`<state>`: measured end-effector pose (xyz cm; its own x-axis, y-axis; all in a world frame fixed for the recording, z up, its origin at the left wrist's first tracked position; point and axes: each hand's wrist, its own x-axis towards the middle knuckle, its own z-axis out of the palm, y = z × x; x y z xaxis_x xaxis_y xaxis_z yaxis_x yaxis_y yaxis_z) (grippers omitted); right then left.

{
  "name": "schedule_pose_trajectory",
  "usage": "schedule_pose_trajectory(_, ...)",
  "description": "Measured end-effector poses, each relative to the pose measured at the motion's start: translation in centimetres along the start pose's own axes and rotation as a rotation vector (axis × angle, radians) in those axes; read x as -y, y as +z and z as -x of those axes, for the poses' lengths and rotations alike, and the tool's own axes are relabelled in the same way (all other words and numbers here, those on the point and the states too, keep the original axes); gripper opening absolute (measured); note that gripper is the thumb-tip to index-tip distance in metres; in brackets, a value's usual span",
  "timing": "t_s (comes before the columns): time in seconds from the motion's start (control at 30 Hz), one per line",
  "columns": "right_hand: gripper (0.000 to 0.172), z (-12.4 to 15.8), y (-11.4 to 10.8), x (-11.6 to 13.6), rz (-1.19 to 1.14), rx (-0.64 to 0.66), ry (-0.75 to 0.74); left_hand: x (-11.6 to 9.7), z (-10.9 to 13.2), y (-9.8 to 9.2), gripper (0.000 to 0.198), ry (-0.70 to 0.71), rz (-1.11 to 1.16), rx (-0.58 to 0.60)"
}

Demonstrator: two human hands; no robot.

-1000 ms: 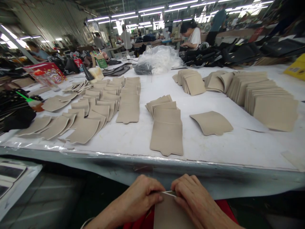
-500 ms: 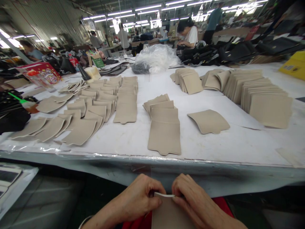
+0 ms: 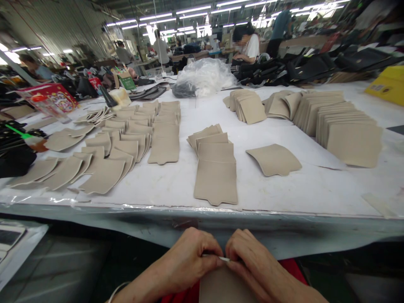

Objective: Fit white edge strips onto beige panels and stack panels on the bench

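Note:
Below the table's front edge, a beige leather-like panel (image 3: 222, 284) with a pale upper edge is held over my lap. My left hand (image 3: 192, 261) pinches that edge between thumb and fingers. Close beside it, my right hand (image 3: 249, 263) pinches the same edge from the other side. The panel's lower part runs out of view. On the table ahead lies a short row of overlapping beige panels (image 3: 215, 181), the front one with a small tab. A single curved panel (image 3: 274, 160) lies to its right.
Many similar panels (image 3: 104, 174) overlap across the table's left side. Stacked panels (image 3: 355, 143) stand at the right. Clear plastic wrap (image 3: 208, 78) lies at the back, a yellow box (image 3: 386, 86) at far right. A brush with a green handle (image 3: 23, 134) is at far left. People work behind.
My left hand has slid slightly right along the panel's edge, closer to my right hand, so less of the pale edge shows. The view has shifted slightly.

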<state>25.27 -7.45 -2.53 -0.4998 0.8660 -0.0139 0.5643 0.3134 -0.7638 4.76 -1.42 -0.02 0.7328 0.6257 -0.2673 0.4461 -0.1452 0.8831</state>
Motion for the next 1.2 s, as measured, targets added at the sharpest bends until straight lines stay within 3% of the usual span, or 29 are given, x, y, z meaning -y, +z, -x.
schedule_pose_trajectory(0.2,0.013,0.4,-0.1,-0.1,-0.035,-0.097,0.038,0.2,0.1,0.8,0.018,0.151,-0.183,-0.049)
schedule_pose_trajectory(0.4,0.010,0.6,-0.8,0.0,-0.001,0.070,0.060,0.7,0.3,0.9,0.018,0.140,-0.226,-0.035)
schedule_pose_trajectory(0.53,0.011,0.6,-1.1,-0.6,0.031,0.061,0.049,0.6,0.5,0.9,0.020,0.152,-0.260,-0.010)
schedule_pose_trajectory(0.97,0.014,1.8,-2.2,-2.0,0.073,0.023,0.036,0.4,0.6,0.7,0.022,0.056,-0.216,-0.047)
schedule_pose_trajectory(1.2,0.021,2.1,-1.5,-2.6,0.023,-0.028,0.012,0.6,-0.2,1.4,0.013,0.001,-0.334,-0.032)
